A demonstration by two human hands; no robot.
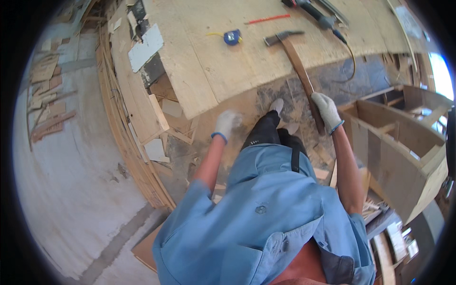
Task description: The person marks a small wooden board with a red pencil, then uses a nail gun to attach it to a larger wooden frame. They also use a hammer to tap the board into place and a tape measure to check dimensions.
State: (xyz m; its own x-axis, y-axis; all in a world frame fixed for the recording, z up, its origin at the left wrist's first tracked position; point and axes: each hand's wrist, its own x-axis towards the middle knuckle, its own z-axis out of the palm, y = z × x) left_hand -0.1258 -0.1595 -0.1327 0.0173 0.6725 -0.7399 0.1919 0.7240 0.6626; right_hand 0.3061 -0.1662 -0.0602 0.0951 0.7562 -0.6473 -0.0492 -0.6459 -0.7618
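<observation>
Your white-gloved right hand (326,110) holds a brown wooden-handled metal hammer (300,71). Your white-gloved left hand (227,123) is too blurry to tell how wide.

We have a pale plywood bench (190,57) at our twelve o'clock. On it lie a blue tape measure (232,37) at twelve, a red pencil (267,19) between twelve and one, and a corded power tool (312,11) beside a grey bar (334,12) at one.
</observation>
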